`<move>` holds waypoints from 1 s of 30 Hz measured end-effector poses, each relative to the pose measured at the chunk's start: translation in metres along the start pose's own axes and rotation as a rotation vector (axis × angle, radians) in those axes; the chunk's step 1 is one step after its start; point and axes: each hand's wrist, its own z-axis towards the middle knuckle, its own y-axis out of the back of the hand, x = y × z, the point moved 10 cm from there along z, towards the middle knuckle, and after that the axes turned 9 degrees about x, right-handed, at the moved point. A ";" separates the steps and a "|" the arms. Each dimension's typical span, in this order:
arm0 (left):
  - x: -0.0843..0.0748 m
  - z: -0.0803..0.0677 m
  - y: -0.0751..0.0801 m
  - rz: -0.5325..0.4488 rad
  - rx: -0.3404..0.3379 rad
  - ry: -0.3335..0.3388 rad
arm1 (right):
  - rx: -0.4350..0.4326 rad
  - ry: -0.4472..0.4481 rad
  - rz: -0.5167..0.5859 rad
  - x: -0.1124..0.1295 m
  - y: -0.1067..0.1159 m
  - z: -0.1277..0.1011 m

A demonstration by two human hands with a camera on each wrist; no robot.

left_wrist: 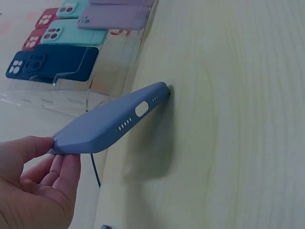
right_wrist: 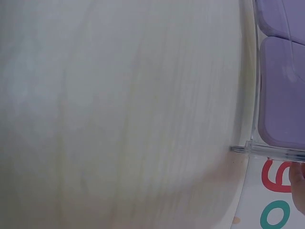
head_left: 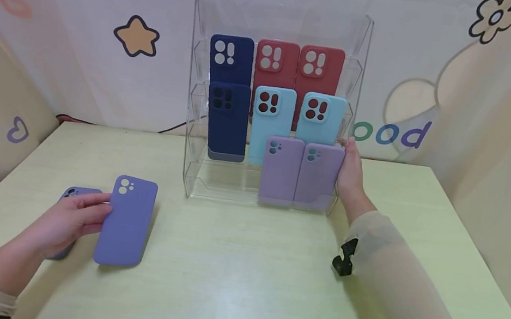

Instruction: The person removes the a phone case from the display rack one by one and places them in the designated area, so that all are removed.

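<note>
My left hand (head_left: pixel 73 220) pinches a blue-violet phone case (head_left: pixel 127 223) by its left edge, thumb on one face and fingers on the other in the left wrist view. The case is raised and tilted, with its shadow on the table. Behind that hand lies a second blue-violet case (head_left: pixel 84 192), partly hidden. My right hand (head_left: pixel 352 177) rests against the right side of the clear tiered rack (head_left: pixel 221 192), beside a light purple case (head_left: pixel 319 177). Another light purple case (head_left: pixel 280 171) stands next to it on the bottom tier.
Higher tiers of the rack hold two light blue cases (head_left: pixel 270 126), two red cases (head_left: pixel 278 58) and two dark blue cases (head_left: pixel 226 122). The rack stands at the back of the pale wooden table (head_left: pixel 239 267), before a printed cloth. A dark cable (head_left: pixel 173 128) runs behind it.
</note>
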 end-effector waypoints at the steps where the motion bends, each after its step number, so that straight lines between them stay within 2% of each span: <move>1: 0.001 0.000 0.002 -0.020 0.006 -0.008 | -0.001 0.000 0.000 0.000 0.000 0.000; 5: 0.009 0.000 0.012 -0.075 0.011 -0.008 | -0.002 -0.012 -0.002 -0.001 0.000 0.001; 13: 0.021 -0.002 0.030 -0.010 -0.034 0.095 | -0.003 0.008 -0.019 0.001 0.000 0.001; 22: 0.030 -0.005 0.038 0.173 -0.016 0.234 | 0.001 0.007 -0.015 0.001 0.000 0.000; 30: 0.029 -0.006 0.038 0.244 0.034 0.243 | -0.002 -0.015 -0.015 -0.001 0.001 0.001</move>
